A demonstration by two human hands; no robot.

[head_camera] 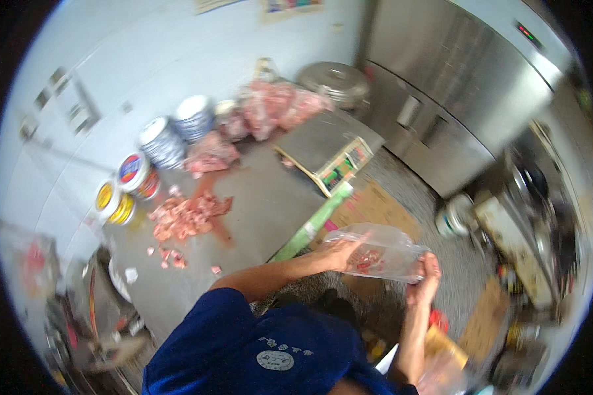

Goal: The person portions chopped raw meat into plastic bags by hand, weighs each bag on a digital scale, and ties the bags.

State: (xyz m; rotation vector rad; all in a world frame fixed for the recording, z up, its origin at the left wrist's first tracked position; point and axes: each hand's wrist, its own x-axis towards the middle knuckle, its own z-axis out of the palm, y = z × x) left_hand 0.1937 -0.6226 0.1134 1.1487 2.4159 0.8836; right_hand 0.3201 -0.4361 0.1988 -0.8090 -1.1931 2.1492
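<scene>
A clear plastic bag point(385, 247) with red printing is stretched between my two hands, beyond the table's front edge. My left hand point(343, 253) has hold of its left end; some fingers show through the film, and I cannot tell whether they are inside. At the other end, my right hand point(425, 274) grips the gathered plastic. To my left, a pile of cut raw meat point(185, 217) lies on the metal table point(262, 197), with several loose bits near it and reddish liquid beside it.
Along the wall stand several plastic tubs point(163, 143) and bags of raw meat point(267, 106). A weighing scale point(316, 143) occupies the table's right end, near a lidded metal pot point(333, 81). Beyond is a steel refrigerator point(444, 74). Cardboard point(380, 210) and a white bucket point(454, 217) are on the floor.
</scene>
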